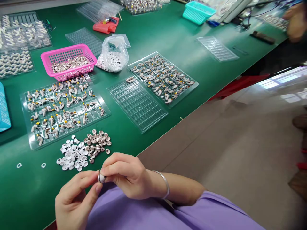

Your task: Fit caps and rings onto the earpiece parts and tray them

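Note:
My left hand [74, 198] and my right hand [124, 174] meet over the near edge of the green table [168, 38]. Both pinch one small round silver and white part [101, 178] between their fingertips. A thin bracelet [165, 183] sits on my right wrist. Just beyond the hands lie a pile of white discs [72, 155] and a pile of brownish rings [98, 140]. Two loose white rings [31, 165] lie to the left.
A clear tray of small parts [62, 108] lies behind the piles, an almost bare clear tray [137, 103] and a filled tray [163, 78] to its right. A pink basket [68, 61], plastic bag [114, 54] and teal basket [198, 12] stand farther back. Another person's hand [296, 20] is at top right.

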A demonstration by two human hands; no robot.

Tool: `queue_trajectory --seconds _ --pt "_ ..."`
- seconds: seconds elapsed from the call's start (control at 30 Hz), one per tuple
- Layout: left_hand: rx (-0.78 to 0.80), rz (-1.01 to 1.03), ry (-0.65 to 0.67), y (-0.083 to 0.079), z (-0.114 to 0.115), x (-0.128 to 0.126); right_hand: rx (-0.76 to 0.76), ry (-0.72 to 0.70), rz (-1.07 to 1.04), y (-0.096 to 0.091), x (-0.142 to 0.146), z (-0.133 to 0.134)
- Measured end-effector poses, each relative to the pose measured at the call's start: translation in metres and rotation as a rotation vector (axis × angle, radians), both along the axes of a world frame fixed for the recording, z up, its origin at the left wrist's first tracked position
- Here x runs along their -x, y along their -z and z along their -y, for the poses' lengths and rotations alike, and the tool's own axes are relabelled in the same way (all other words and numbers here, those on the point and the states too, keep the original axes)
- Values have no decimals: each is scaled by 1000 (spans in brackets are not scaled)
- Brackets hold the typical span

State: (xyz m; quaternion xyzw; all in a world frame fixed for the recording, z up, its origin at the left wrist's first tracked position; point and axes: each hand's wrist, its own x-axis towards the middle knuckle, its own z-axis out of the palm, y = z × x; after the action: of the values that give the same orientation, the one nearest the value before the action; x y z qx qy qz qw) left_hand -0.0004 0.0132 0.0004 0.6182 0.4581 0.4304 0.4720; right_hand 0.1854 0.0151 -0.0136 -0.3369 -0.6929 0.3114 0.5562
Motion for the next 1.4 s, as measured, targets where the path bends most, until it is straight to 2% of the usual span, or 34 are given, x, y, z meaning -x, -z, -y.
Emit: queue_trajectory --seconds 0.57,0.87,0.97,1.1,1.27,1.4 --pt "-38 -20 27 5 2 5 -29 41 27 -1 2 0" --pt "-180 -61 74 6 0 7 40 0 38 -1 0 2" --pt "-198 -66 84 7 0 9 11 14 3 -1 1 2" --pt "-154 -38 77 9 0 10 -60 50 -9 4 4 2" --pt "-13 21 35 16 2 13 -33 32 102 9 5 4" --pt "24 24 9 21 3 15 -101 89 43 7 6 4"
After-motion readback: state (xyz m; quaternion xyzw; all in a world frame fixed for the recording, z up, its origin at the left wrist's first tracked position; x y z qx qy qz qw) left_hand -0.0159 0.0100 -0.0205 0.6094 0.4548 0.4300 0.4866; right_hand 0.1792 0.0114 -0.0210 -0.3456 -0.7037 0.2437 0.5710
